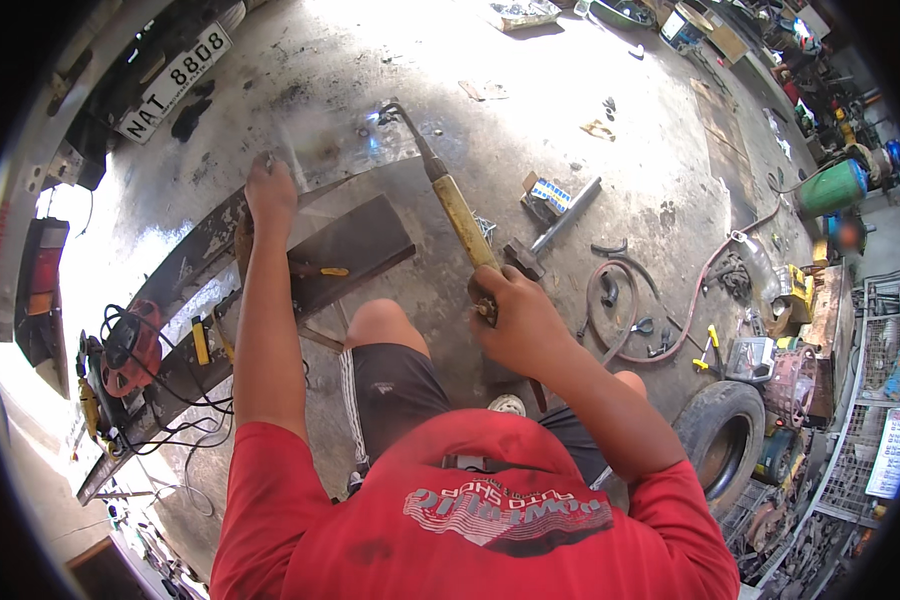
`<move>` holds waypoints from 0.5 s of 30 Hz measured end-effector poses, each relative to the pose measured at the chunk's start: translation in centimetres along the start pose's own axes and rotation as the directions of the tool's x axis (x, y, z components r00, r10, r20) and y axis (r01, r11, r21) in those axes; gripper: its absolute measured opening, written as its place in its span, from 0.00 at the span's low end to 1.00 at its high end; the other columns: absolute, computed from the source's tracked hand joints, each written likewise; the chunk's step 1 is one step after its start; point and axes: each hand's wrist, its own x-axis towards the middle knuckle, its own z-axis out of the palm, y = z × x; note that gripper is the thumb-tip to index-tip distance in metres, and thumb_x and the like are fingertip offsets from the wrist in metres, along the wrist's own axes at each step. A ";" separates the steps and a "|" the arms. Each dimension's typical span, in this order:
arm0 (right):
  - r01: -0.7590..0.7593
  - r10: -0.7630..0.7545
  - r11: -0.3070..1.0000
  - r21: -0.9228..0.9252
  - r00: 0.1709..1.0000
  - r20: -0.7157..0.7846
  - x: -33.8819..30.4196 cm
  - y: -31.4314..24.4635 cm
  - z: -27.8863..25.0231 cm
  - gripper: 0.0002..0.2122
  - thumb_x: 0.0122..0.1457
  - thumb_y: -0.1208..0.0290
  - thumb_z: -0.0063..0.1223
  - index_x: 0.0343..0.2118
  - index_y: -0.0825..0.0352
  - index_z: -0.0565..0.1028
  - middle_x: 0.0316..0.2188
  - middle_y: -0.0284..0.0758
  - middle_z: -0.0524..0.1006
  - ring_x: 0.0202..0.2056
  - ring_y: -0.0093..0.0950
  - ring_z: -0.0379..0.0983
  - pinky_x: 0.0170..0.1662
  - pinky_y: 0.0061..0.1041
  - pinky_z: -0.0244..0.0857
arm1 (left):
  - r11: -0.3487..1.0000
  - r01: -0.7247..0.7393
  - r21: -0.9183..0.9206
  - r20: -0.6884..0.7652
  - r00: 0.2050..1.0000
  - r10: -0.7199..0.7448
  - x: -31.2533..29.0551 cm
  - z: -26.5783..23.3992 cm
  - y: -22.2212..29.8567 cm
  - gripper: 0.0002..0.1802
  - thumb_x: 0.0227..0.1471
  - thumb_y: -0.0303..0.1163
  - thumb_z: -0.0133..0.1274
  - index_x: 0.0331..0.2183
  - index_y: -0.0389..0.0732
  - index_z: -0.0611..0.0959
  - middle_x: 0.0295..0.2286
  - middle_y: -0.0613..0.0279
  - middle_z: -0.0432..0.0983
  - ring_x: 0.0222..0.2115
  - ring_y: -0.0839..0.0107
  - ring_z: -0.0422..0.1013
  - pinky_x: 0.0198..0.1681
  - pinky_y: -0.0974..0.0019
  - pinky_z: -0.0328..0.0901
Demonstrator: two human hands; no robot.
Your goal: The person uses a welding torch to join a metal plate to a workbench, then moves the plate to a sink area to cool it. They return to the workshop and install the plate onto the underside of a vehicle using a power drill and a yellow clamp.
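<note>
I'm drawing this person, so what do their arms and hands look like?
The left hand and right hand wear no gloves. The forearms are bare, and I see no watch or bracelet. Above them are short red sleeves, plain as far as I can tell.

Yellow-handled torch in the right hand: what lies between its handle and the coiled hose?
In the head view, the hammer lies on the floor between the torch handle and the coiled hose.

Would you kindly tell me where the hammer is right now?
In the head view, the hammer lies on the concrete floor right of centre, to the right of the torch and close beside the small blue-labelled box.
</note>
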 end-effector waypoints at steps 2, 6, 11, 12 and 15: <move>0.003 -0.002 1.000 -0.028 1.000 0.021 0.3 -0.3 0.2 0.12 0.54 0.74 0.62 0.41 0.66 0.74 0.38 0.49 0.75 0.41 0.53 0.76 0.44 0.48 0.70 | 0.999 0.033 0.016 0.000 0.999 -0.033 0.0 0.3 -0.3 0.29 0.61 0.36 0.47 0.61 0.33 0.76 0.55 0.35 0.75 0.57 0.39 0.71 0.61 0.49 0.64; -0.027 0.038 0.996 -0.090 0.992 0.120 0.8 -1.9 -0.5 0.13 0.56 0.74 0.60 0.44 0.66 0.73 0.41 0.52 0.74 0.43 0.54 0.77 0.48 0.48 0.71 | 0.999 0.018 0.029 -0.018 1.000 -0.017 0.0 0.1 -0.7 0.30 0.62 0.36 0.46 0.63 0.37 0.74 0.57 0.37 0.74 0.58 0.40 0.70 0.62 0.48 0.64; -0.063 0.078 0.992 -0.110 0.988 0.135 0.7 -2.5 -0.8 0.14 0.55 0.74 0.60 0.45 0.66 0.74 0.41 0.52 0.74 0.44 0.54 0.77 0.48 0.48 0.71 | 0.998 0.051 -0.028 -0.017 0.999 -0.051 -0.3 -0.1 0.8 0.32 0.59 0.35 0.44 0.63 0.36 0.74 0.53 0.33 0.77 0.55 0.39 0.73 0.60 0.49 0.66; -0.060 0.075 0.992 -0.114 0.988 0.134 0.7 -2.5 -0.7 0.14 0.55 0.74 0.60 0.45 0.66 0.74 0.41 0.52 0.74 0.44 0.55 0.77 0.48 0.48 0.71 | 0.996 0.075 -0.044 -0.007 0.997 -0.075 -0.4 -0.2 1.2 0.33 0.59 0.35 0.44 0.64 0.37 0.74 0.53 0.33 0.77 0.55 0.39 0.73 0.59 0.48 0.66; -0.050 0.065 0.991 -0.123 0.990 0.125 0.6 -2.3 -0.5 0.14 0.54 0.75 0.60 0.45 0.65 0.74 0.41 0.52 0.74 0.44 0.55 0.76 0.47 0.49 0.71 | 0.990 0.121 -0.065 0.032 0.992 -0.119 -1.0 -0.7 2.3 0.33 0.59 0.35 0.44 0.64 0.38 0.74 0.52 0.34 0.78 0.53 0.40 0.74 0.58 0.48 0.66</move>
